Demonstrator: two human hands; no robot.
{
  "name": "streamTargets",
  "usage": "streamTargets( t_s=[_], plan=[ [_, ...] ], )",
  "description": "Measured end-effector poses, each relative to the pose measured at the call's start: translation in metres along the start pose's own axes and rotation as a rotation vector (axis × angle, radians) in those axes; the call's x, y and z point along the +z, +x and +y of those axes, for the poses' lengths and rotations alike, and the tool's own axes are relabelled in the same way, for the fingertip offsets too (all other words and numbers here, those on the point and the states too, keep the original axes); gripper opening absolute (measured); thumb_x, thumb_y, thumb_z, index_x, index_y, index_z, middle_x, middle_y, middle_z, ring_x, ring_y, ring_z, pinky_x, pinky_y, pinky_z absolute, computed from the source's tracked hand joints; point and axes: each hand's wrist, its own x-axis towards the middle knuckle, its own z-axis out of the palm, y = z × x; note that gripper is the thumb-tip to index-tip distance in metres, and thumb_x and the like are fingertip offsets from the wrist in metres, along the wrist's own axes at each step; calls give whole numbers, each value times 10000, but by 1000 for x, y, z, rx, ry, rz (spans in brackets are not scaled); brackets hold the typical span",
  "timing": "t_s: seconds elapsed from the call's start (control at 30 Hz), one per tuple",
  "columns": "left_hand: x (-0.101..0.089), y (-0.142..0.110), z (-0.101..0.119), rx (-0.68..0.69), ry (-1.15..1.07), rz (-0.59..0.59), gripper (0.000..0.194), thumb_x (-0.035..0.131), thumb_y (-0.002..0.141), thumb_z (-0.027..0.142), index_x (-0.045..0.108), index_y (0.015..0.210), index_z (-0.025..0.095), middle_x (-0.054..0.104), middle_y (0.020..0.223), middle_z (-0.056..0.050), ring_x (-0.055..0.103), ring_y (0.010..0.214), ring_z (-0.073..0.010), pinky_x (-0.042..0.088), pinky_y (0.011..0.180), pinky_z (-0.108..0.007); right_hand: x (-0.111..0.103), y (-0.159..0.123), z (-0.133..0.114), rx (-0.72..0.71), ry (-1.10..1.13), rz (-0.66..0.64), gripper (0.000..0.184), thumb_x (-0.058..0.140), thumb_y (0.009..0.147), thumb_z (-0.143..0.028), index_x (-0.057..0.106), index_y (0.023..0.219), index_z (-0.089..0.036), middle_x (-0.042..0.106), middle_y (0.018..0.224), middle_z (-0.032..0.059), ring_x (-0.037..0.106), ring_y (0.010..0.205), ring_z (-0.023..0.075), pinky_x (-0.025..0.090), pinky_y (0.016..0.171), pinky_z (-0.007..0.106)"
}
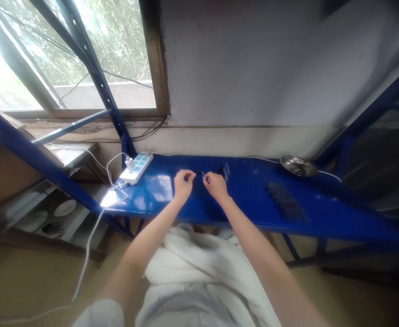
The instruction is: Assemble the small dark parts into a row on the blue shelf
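Both hands meet over the blue metal shelf [247, 204], a short gap between their fingertips. My left hand [183, 185] is closed in a pinch on one end of a small, thin dark piece [199, 172]. Across the gap, the fingers of my right hand [216, 185] are also pinched together, around something small at the piece's other end. What that is stays too small and blurred to name. Just beyond my right hand lies a clear, bumpy strip of small parts [226, 171], partly dark at its left side.
A white power strip [138, 167] with a plug and white cable sits at the shelf's left end. To the right is a shiny metal dish [298, 166]; a blurred-out dark object [286, 202] lies before it. Blue uprights [100, 77] frame both sides, with a wall behind.
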Motion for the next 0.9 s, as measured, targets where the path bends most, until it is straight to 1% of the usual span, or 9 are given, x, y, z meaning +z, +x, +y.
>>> streamTargets(
  t_s=[0.1, 0.2, 0.33, 0.4, 0.47, 0.57, 0.67, 0.8, 0.9],
  plan=[
    [-3, 2, -1, 21, 27, -1, 34, 580, 755, 193, 591, 727, 177, 610, 746, -9, 556, 711, -123, 460, 745, -272, 1, 2, -2, -31, -31, -11, 172, 434, 833, -200, 558, 721, -163, 593, 626, 39, 536, 598, 160, 334, 626, 281],
    [-6, 4, -1, 98, 75, -10, 64, 539, 793, 202, 596, 775, 180, 615, 808, -30, 568, 748, -131, 470, 749, -276, 2, 5, -2, -51, -58, -17, 175, 433, 834, -201, 552, 710, -168, 604, 637, 47, 545, 616, 170, 333, 638, 288],
    [-9, 3, 2, 299, 161, -61, 222, 423, 868, 221, 601, 996, 187, 610, 1055, -84, 561, 990, -164, 448, 869, -311, -1, 9, -2, -63, -68, -19, 167, 430, 832, -194, 549, 717, -171, 611, 642, 48, 560, 641, 176, 331, 641, 286],
    [-10, 1, 3, 392, 224, -114, 292, 372, 889, 221, 576, 1096, 192, 579, 1167, -91, 515, 1105, -176, 405, 942, -343, -4, 11, -4, -67, -54, -25, 150, 439, 828, -198, 547, 728, -171, 609, 640, 45, 561, 639, 175, 329, 637, 284],
    [-9, -1, 1, 436, 294, -184, 337, 338, 899, 216, 552, 1159, 198, 555, 1225, -91, 494, 1143, -185, 385, 963, -369, -6, 13, -7, -56, -27, -28, 135, 451, 822, -209, 544, 731, -172, 602, 632, 41, 557, 627, 171, 328, 629, 280],
    [-8, -2, -3, 440, 368, -269, 376, 322, 899, 205, 514, 1222, 207, 537, 1257, -93, 492, 1150, -192, 388, 954, -381, -7, 15, -11, -23, 55, -34, 130, 466, 815, -238, 541, 730, -174, 587, 618, 30, 541, 599, 157, 326, 598, 265],
    [-7, -3, -6, 456, 375, -299, 399, 315, 896, 188, 486, 1255, 210, 517, 1282, -93, 482, 1166, -189, 390, 955, -373, -5, 14, -12, 33, 173, -41, 134, 478, 805, -281, 550, 757, -179, 582, 630, 14, 516, 566, 136, 322, 551, 243],
    [-3, -3, -10, 468, 308, -278, 392, 335, 889, 177, 482, 1250, 215, 527, 1269, -88, 479, 1169, -184, 391, 956, -366, -1, 10, -11, 106, 275, -42, 139, 489, 783, -307, 550, 754, -186, 562, 615, -3, 493, 551, 124, 325, 524, 225],
    [3, 0, -13, 356, 225, -214, 403, 390, 874, 192, 450, 1272, 215, 575, 1193, -89, 526, 1096, -175, 415, 930, -356, 0, 7, -11, 121, 297, -47, 161, 480, 785, -331, 546, 739, -191, 546, 598, -10, 487, 545, 121, 319, 510, 220]
  ],
)
